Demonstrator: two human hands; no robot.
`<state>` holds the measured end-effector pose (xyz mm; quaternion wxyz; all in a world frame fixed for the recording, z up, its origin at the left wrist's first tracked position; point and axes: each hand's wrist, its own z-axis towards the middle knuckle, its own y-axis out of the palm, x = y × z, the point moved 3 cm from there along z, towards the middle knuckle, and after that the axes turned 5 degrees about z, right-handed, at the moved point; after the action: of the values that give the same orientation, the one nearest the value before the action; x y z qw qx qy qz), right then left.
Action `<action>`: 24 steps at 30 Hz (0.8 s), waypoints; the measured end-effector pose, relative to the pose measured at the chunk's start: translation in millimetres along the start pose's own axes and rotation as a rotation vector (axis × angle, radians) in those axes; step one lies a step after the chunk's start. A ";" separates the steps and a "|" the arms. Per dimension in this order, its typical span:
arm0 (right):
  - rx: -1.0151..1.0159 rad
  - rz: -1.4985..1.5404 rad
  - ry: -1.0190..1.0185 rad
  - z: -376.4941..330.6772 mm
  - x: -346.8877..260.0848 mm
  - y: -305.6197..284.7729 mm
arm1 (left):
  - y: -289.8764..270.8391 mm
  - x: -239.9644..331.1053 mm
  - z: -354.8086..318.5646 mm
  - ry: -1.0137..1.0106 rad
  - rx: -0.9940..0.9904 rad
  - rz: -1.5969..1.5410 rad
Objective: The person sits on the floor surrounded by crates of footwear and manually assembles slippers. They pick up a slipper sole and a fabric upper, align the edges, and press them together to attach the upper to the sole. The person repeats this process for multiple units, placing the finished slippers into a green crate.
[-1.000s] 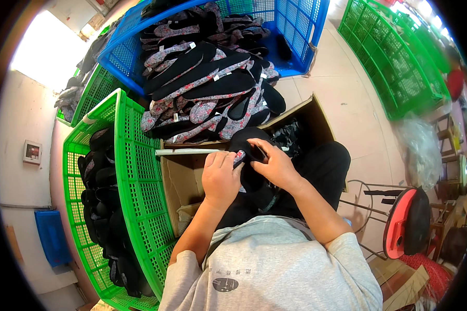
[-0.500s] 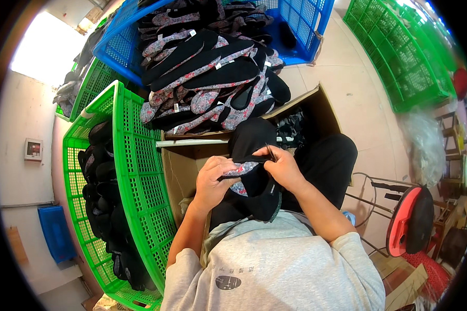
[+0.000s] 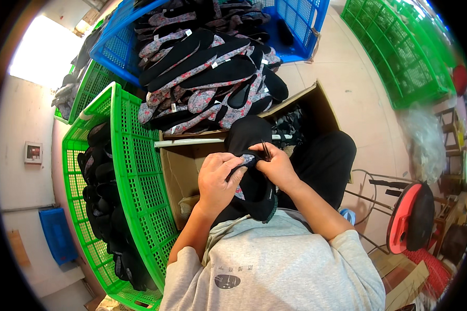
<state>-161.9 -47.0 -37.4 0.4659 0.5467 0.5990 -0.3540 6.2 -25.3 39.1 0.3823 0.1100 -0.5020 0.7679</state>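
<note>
A black fabric slipper with a grey-and-red floral lining lies over my lap, its rounded end toward my shirt. My left hand pinches its floral edge between thumb and fingers. Close beside it, my right hand grips the slipper's other side. A thin, dark, two-pronged tool sticks up from the right fingers; whether it is tweezers or thread snips is too small to tell. The fingertips hide part of the slipper's edge.
A heap of black-and-floral slippers spills from a blue crate ahead. Black slippers fill the green crate at my left. Before me stands a cardboard box with a white bar. Rightward are a red-and-black stool and another green crate.
My left hand has turned and shifted right, nearer the right hand, and covers more of the floral lining. The right hand has moved slightly left, still with the dark tool.
</note>
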 end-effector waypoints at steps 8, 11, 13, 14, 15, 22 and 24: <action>0.004 -0.048 0.020 -0.2 2.2 1.3 | 0.3 13.8 12.8 -0.011 0.059 0.053; -0.005 -0.069 0.045 -3.8 -8.2 2.5 | 4.7 7.8 15.8 -0.032 0.042 0.039; -0.013 -0.065 0.045 -5.1 -11.0 3.5 | 6.1 3.6 18.6 -0.056 0.031 0.008; -0.018 -0.065 0.022 -5.1 -9.7 3.3 | 6.2 2.4 20.3 -0.068 0.025 -0.008; -0.023 -0.066 -0.001 -4.5 -6.3 3.0 | 5.8 2.2 21.8 -0.064 0.019 -0.002; -0.065 0.093 0.015 -5.3 -4.0 -11.1 | 11.4 1.7 25.3 -0.005 0.017 0.030; -0.025 0.306 0.043 -7.8 -2.8 -19.8 | 13.9 0.4 26.4 0.014 0.018 0.058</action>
<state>-182.7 -43.6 -34.0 0.5084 0.6332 0.5227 -0.2596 -9.5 -50.6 42.2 0.3625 0.0933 -0.4953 0.7839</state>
